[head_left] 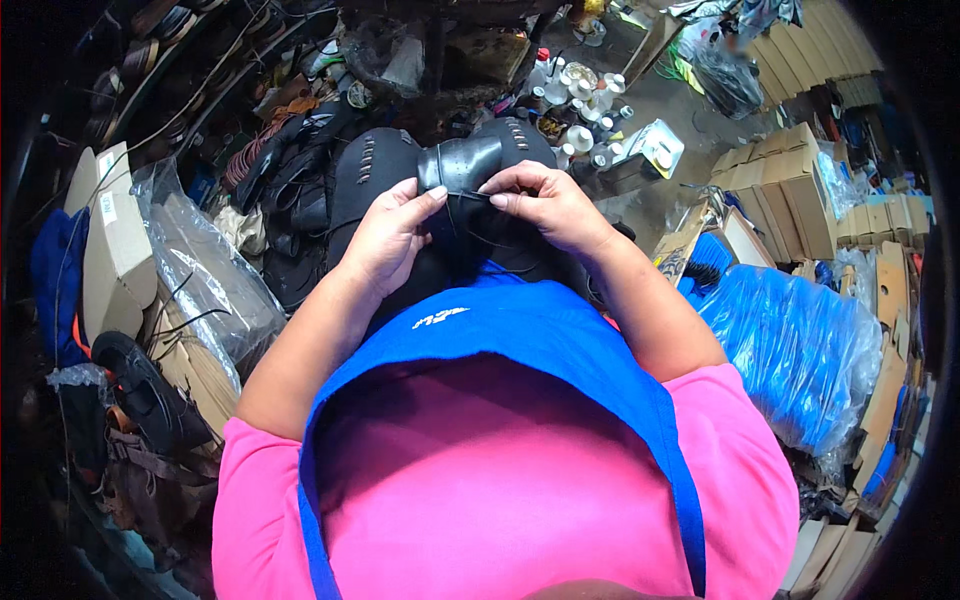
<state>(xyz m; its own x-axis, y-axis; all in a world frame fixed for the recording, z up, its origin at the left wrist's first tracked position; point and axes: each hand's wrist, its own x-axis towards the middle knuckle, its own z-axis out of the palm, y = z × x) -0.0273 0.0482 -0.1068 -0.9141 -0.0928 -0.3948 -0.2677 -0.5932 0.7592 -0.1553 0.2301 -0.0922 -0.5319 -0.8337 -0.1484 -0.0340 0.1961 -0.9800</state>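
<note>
A glossy black leather piece point(468, 160), probably part of a shoe, rests between my knees above the blue apron point(480, 315). My left hand point(392, 225) grips its left edge, thumb laid on top and fingers curled underneath. On the other side, my right hand point(548, 205) pinches a thin black strand point(472, 192) between thumb and forefinger, close against the leather. A loose dark thread hangs below the piece. Its lower part is dark and hard to make out against my black trousers point(375, 165).
Black shoes point(300, 205) heap up left of my knees. A white box point(118, 240), clear plastic bag point(215, 265) and black sandal point(145, 390) lie farther left. White bottles point(580, 110) crowd the floor ahead. Cardboard boxes point(775, 185) and a plastic-wrapped blue bundle point(790, 345) stand right.
</note>
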